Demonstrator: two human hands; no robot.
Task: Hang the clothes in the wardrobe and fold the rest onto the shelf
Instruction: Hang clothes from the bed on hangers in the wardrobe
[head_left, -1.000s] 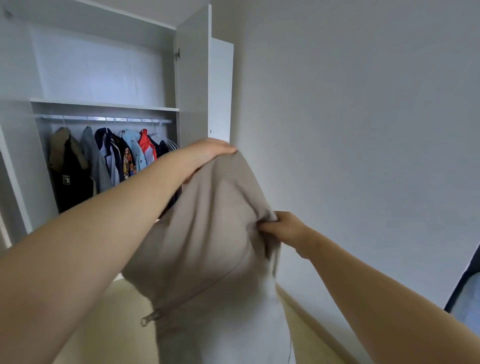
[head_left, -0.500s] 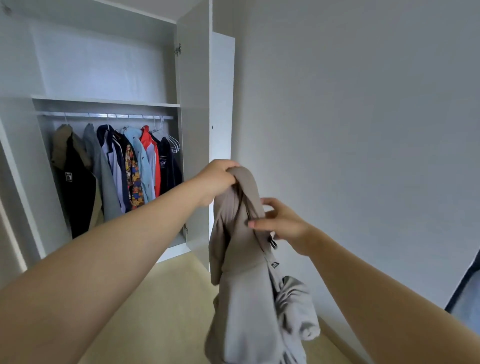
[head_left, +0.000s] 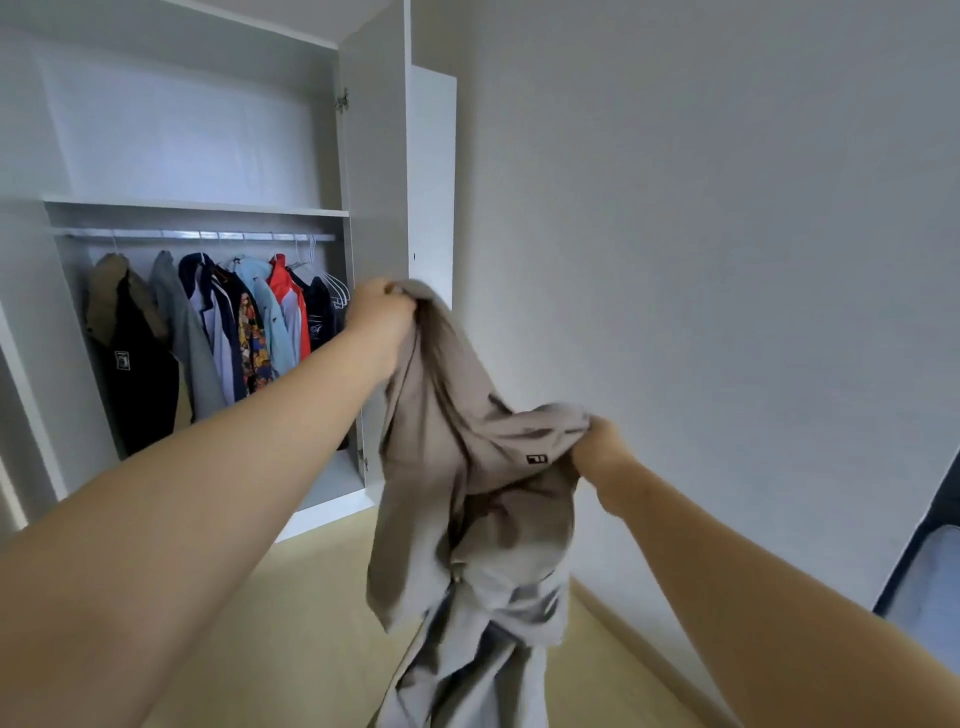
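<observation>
The beige garment (head_left: 467, 467) hangs in the air between your two hands, in front of the open wardrobe (head_left: 374, 208) and clear of the floor (head_left: 291, 623). Your left hand (head_left: 382, 312) is clenched on a bunched edge at the top, at about 11 o'clock from the cloth's middle; your right hand (head_left: 597, 447) is pinched shut on a second fold at about 3 o'clock, just beside a small dark logo patch (head_left: 536, 459).

Judging by how it drapes, it is soft, light woven cloth with no stiffness of its own: it sags in a saddle between your grips and falls in loose twisted folds below. It should not slip, but it will collapse wherever you let go. A hard fitting, perhaps a zip pull, shows low in the folds; which part of the garment you hold cannot be told. For hanging, feel along for the shoulder seams or collar and take hold there.

Further out, at 10 o'clock, the metal rail (head_left: 197, 235) carries a row of hung clothes (head_left: 234, 332) in dark, blue, red and printed fabrics, with empty white hangers (head_left: 332, 283) at its right end. Above it runs a flat white shelf (head_left: 197, 207).
</observation>
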